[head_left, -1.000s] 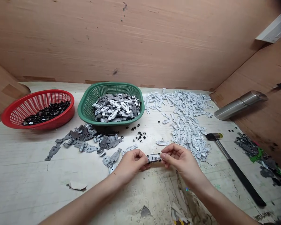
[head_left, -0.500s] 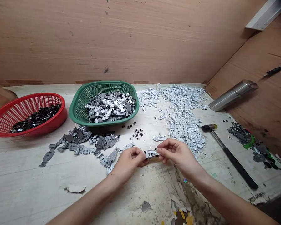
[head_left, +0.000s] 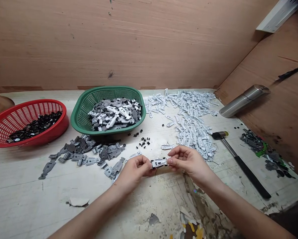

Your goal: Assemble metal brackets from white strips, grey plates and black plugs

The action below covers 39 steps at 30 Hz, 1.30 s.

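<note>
Between my two hands is a small white toy race car (head_left: 159,163) with black wheels, held just above the worktable. My left hand (head_left: 136,170) is closed on its left end, thumb and forefinger pinched. At the other end, my right hand (head_left: 187,163) pinches the car with thumb and fingers. Just beyond my hands lie several loose black wheels (head_left: 144,142). Grey metal car bases (head_left: 85,151) are scattered to the left of my left hand. A large spread of white car bodies (head_left: 192,129) lies beyond my right hand.
A green basket (head_left: 75,114) holding car parts stands at the back. To its left is a red basket (head_left: 64,122) with black pieces. On the right are a hammer (head_left: 248,172), a leaning metal cylinder (head_left: 243,101) and a dark scrap pile (head_left: 265,154). Wooden walls enclose the table.
Both hands still hold the toy car in nearly the same place. The whole view has shifted slightly, and more of the car's right end and wheels shows now.
</note>
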Motion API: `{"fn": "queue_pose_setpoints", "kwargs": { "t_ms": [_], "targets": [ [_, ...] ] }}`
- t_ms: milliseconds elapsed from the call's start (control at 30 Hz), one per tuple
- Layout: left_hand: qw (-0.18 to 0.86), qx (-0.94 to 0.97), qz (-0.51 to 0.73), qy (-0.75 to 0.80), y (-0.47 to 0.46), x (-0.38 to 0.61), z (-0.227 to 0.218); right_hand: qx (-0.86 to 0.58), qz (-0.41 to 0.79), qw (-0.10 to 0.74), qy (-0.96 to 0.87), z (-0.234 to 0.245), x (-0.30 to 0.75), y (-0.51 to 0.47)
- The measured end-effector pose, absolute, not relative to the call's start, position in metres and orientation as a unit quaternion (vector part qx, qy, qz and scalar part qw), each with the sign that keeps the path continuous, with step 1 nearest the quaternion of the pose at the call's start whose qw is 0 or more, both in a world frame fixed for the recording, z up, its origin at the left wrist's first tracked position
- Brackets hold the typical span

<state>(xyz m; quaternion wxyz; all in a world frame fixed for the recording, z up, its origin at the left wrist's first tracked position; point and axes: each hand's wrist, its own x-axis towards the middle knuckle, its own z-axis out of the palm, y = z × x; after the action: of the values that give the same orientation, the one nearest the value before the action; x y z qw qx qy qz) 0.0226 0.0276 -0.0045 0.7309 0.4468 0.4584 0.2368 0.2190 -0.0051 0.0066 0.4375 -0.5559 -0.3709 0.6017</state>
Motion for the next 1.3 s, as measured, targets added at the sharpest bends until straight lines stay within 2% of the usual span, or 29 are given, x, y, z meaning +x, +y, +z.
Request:
{"fn": "queue_pose_setpoints", "kwargs": {
  "t_ms": [433, 600, 667, 800, 933, 1133, 1300],
  "targets": [
    [0.764, 0.420, 0.243, 0.426, 0.027, 0.021, 0.000, -0.544, 0.624, 0.417, -0.375, 0.001, 0.223, 0.000],
    [0.773, 0.418, 0.257, 0.402, 0.027, 0.019, -0.002, -0.497, 0.705, 0.318, -0.393, 0.000, 0.231, 0.000],
    [0.769, 0.428, 0.258, 0.398, 0.026, 0.018, -0.003, -0.486, 0.708, 0.303, -0.413, -0.002, 0.230, -0.002],
    [0.756, 0.436, 0.279, 0.401, 0.025, 0.018, -0.004, -0.496, 0.682, 0.325, -0.429, -0.007, 0.220, -0.004],
    [0.755, 0.459, 0.222, 0.412, 0.023, 0.021, -0.001, -0.482, 0.671, 0.333, -0.454, -0.014, 0.206, -0.008],
    [0.696, 0.508, 0.229, 0.453, 0.016, 0.024, 0.002, -0.452, 0.655, 0.380, -0.472, -0.023, 0.198, -0.017],
    [0.720, 0.487, 0.232, 0.436, 0.016, 0.025, 0.004, -0.440, 0.671, 0.375, -0.465, -0.022, 0.202, -0.020]
  ]
}}
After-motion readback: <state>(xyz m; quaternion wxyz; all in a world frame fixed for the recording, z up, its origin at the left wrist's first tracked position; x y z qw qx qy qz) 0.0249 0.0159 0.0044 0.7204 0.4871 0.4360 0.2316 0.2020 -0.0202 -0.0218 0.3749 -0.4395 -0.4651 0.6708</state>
